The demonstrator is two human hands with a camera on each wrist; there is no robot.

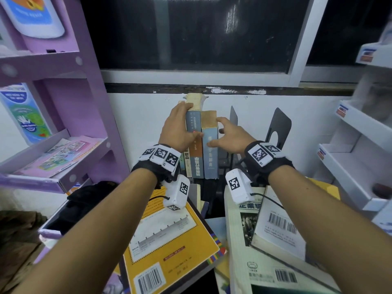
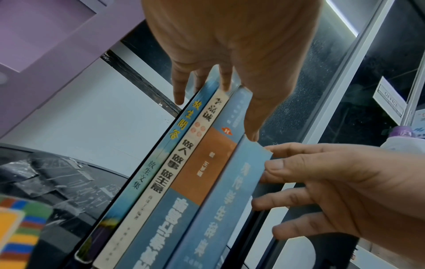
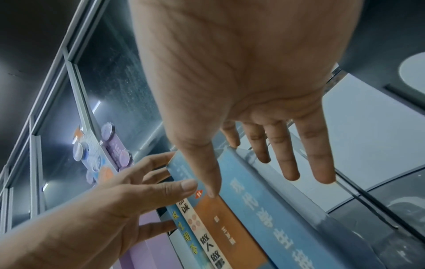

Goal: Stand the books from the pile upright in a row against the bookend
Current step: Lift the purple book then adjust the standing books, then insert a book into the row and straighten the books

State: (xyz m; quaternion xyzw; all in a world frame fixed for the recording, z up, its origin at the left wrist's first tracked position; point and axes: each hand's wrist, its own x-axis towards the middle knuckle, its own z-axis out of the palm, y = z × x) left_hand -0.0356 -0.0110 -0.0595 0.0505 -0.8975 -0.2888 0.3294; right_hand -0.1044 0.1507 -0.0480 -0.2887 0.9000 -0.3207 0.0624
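Note:
Several books stand upright in a row by the wall. The rightmost is a light blue book [image 1: 210, 160], with a blue-and-orange book [image 1: 196, 158] beside it; left of these are a cream book [image 2: 181, 158] and a thin green-blue book [image 2: 161, 158]. My left hand [image 1: 194, 120] clasps the row, fingers over the top left and thumb on the blue-and-orange spine. My right hand [image 1: 214, 131] lies against the light blue book, fingers straight along its right cover and thumb on its spine. A thin grey bookend [image 1: 233, 115] stands just right of it, and a black bookend [image 1: 277, 124] farther right.
The pile lies in front of me: a yellow book [image 1: 169, 236] and white books [image 1: 275, 225] lying flat and overlapping. A purple shelf unit [image 1: 63, 102] stands at the left, white shelves [image 1: 350, 145] at the right. A dark window [image 1: 191, 28] is behind.

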